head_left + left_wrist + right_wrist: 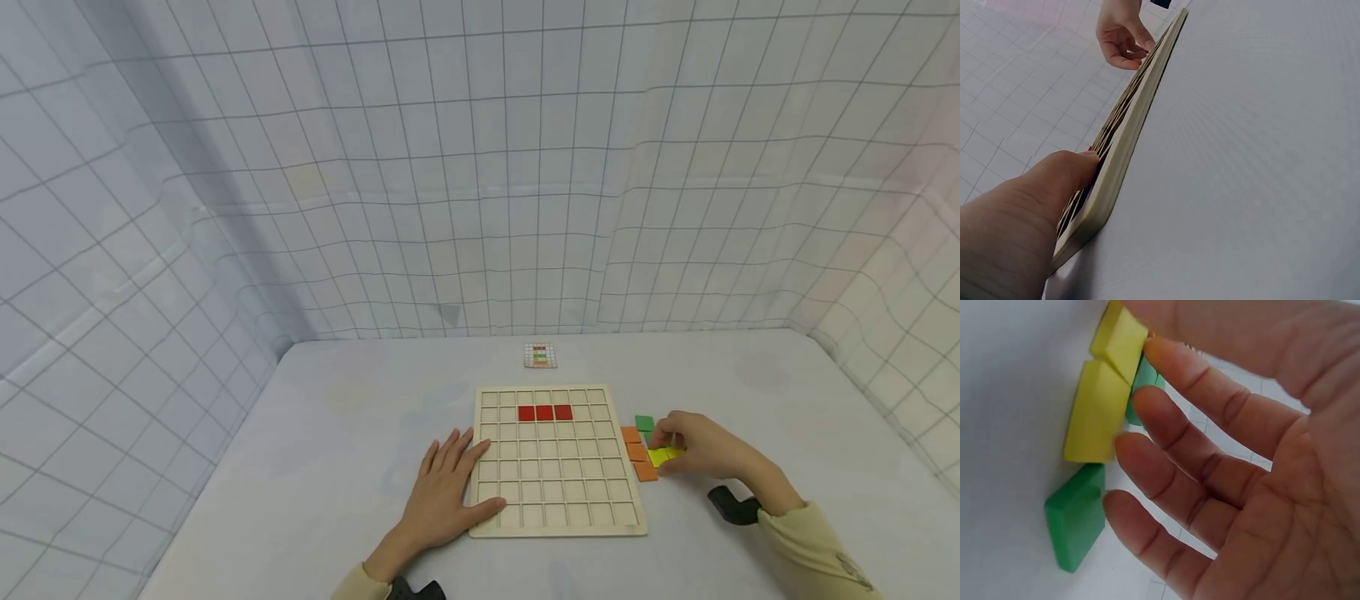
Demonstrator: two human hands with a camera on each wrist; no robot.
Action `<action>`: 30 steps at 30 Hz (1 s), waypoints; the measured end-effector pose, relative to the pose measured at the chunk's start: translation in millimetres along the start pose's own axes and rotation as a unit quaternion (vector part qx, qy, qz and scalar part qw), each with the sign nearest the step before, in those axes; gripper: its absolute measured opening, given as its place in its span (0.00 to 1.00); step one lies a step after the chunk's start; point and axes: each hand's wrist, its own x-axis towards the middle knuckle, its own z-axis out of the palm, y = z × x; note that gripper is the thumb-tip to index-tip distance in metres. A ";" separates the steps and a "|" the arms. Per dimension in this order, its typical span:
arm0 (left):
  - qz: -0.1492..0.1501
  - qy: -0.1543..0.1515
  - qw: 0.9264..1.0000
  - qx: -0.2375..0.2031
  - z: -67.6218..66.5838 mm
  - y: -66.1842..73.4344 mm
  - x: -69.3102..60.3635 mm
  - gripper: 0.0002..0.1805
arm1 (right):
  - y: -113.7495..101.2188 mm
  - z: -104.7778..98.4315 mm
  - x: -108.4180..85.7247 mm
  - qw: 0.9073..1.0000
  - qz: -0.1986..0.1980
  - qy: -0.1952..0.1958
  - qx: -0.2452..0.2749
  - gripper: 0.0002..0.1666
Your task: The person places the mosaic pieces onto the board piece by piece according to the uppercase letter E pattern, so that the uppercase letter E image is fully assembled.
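Observation:
The left hand [442,496] lies spread along the left edge of a cream gridded board [551,531], its thumb and fingertips resting on the frame and nearest squares. Three red square tiles [544,413] sit in a row in the board's second row from the top. To the right of the board, the right hand [701,446] has its fingers curled over the yellow tiles [657,457]. The right wrist view shows its thumb and index fingertip at one yellow tile [1121,337], pinching it. Another yellow tile [1097,412] and a green tile [1079,519] lie beside the fingers.
Several orange tiles [637,452] line the board's right edge, with green tiles [644,422] just beyond. A small card [540,356] with a coloured grid lies behind the board. White gridded cloth [480,167] hangs around the white table [337,417].

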 end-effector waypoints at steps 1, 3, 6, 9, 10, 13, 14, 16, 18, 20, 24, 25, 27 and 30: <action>0.000 0.001 1.000 -0.001 -0.1 0.2 -0.2 0.45 | 0.4 0.1 -0.8 1.000 0.003 0.001 -0.002 0.17; 0.001 0.003 1.000 -0.002 0.1 0.1 -0.4 0.45 | 0.2 0.7 -1.9 1.000 0.010 0.002 -0.005 0.17; 0.000 0.001 1.000 -0.004 -0.3 0.6 -0.7 0.45 | 0.6 2.1 -2.6 1.000 0.016 0.007 -0.012 0.16; -0.002 -0.002 1.000 -0.001 -0.5 0.8 -0.5 0.45 | 0.5 3.0 -2.6 1.000 0.015 0.009 -0.013 0.16; -0.004 -0.004 1.000 -0.002 -0.7 1.0 -0.5 0.46 | 0.1 3.1 -2.6 1.000 0.014 0.010 -0.012 0.17; -0.007 -0.007 1.000 -0.001 -0.4 0.8 -0.5 0.46 | -0.8 3.6 -2.3 1.000 0.015 0.011 -0.007 0.18; -0.007 -0.008 1.000 -0.001 -0.4 0.7 -0.6 0.46 | -0.8 3.9 -2.3 1.000 0.016 0.012 -0.004 0.18; -0.008 -0.010 1.000 -0.002 -0.4 0.7 -0.8 0.46 | -0.2 4.5 -2.7 1.000 0.016 0.017 0.004 0.19; -0.008 -0.009 1.000 -0.001 -0.6 0.8 -0.8 0.46 | 1.5 5.4 -3.2 1.000 0.016 0.021 0.013 0.19; -0.006 -0.008 1.000 0.001 -0.7 0.8 -0.7 0.46 | 2.5 5.3 -4.3 0.999 0.012 0.023 0.022 0.18; -0.004 -0.006 1.000 0.005 -0.8 0.8 -0.6 0.46 | 3.5 2.4 -5.6 0.999 -0.005 0.017 0.033 0.15; -0.004 -0.006 1.000 0.006 -0.7 0.8 -0.5 0.46 | 3.5 1.4 -5.6 0.999 -0.010 0.015 0.036 0.15; -0.004 -0.005 1.000 0.007 -0.7 1.0 -0.8 0.46 | 2.8 0.4 -4.9 0.999 -0.025 0.018 0.037 0.14; -0.006 -0.005 1.000 0.005 -0.4 1.0 -1.1 0.46 | -1.0 1.7 -1.0 0.997 -0.048 0.031 0.048 0.12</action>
